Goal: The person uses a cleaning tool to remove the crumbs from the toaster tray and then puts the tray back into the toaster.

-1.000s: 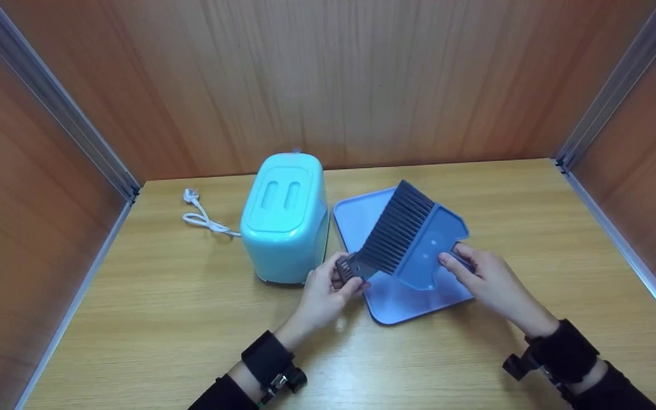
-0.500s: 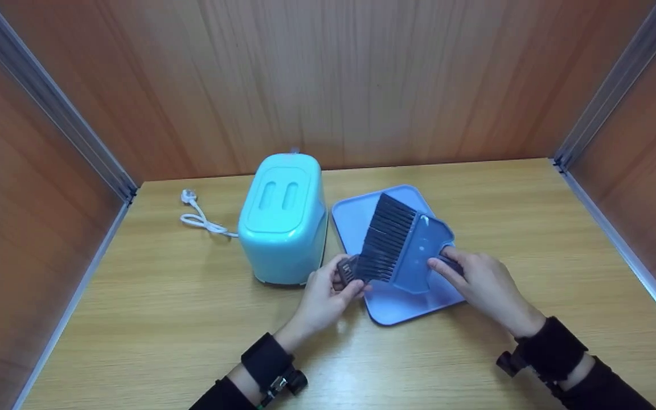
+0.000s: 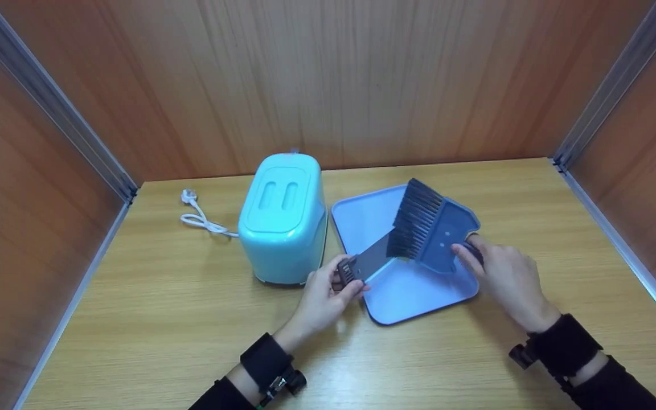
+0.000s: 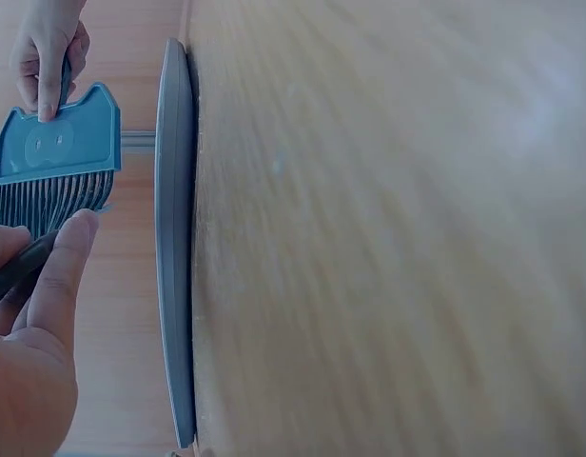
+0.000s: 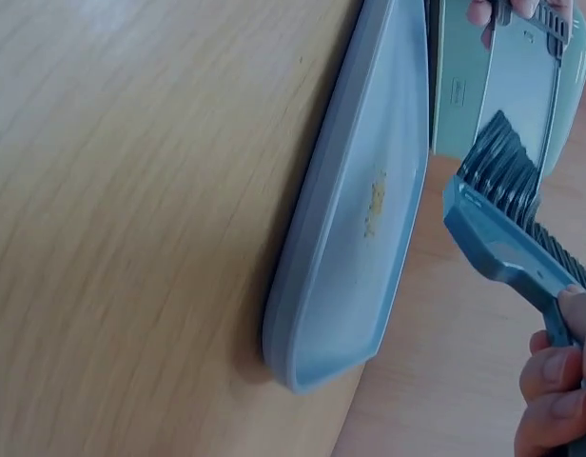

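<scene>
My left hand (image 3: 325,299) pinches the dark slotted handle of a flat grey crumb tray (image 3: 372,260), held tilted over the near left part of a blue serving tray (image 3: 408,307). In my right hand (image 3: 510,279) I grip the short handle of a blue brush (image 3: 445,242) with long dark bristles. The bristles (image 5: 507,171) overlap the far end of the crumb tray and bend there in the right wrist view. A small patch of yellowish crumbs (image 5: 375,205) lies in the serving tray.
A turquoise toaster (image 3: 279,250) with its lid on stands just left of the serving tray. Its white cord and plug (image 3: 203,219) lie coiled to the left. Wooden panels (image 3: 328,85) enclose the table at the back and sides.
The brush went down and left over the crumb tray toward its handle, then swept back up and right, baring more of the crumb tray. My left hand has stayed nearly still.
</scene>
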### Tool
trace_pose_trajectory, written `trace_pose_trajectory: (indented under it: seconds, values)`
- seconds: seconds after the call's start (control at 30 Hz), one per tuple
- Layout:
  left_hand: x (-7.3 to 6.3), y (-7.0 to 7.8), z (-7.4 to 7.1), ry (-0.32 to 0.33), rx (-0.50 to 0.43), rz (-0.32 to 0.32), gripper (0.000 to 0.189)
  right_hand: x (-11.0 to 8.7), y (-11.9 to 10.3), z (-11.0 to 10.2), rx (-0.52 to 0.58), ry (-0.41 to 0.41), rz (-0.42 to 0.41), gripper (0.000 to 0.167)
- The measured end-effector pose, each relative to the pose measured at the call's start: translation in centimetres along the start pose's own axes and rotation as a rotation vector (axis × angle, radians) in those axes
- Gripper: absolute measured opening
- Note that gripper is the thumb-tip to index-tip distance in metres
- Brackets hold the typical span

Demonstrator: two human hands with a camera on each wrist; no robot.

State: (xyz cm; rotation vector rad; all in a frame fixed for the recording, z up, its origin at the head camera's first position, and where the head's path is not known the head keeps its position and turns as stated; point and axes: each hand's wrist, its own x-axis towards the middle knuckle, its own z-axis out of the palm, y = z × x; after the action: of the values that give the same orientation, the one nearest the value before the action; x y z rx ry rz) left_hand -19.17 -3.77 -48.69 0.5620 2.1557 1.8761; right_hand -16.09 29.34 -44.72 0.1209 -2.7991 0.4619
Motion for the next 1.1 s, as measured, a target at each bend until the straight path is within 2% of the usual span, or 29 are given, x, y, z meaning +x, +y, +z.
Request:
trace_pose_trajectory:
  seconds: [0.23, 0.47, 0.63, 0.83, 1.1]
  values:
    - [0.2, -0.1, -0.1, 0.035, -0.012, -0.046, 0.044, 0.1, 1.2, -0.8, -0.041, 0.11, -0.01, 0.036]
    - [0.5, -0.2, 0.0, 0.066, -0.027, -0.034, 0.038, 0.3, 1.2, -1.3, -0.007, 0.248, -0.024, 0.034]
    - [0.5, -0.2, 0.0, 0.063, -0.03, -0.041, 0.038, 0.3, 1.1, -0.9, -0.006, 0.248, -0.033, 0.035]
    - [0.5, -0.2, 0.1, 0.069, -0.028, -0.041, 0.038, 0.0, 1.6, -0.6, -0.065, 0.236, -0.083, 0.032]
    - [0.4, -0.3, 0.1, 0.089, -0.023, -0.037, 0.039, -0.5, 2.2, -1.2, -0.121, 0.222, -0.086, 0.031]
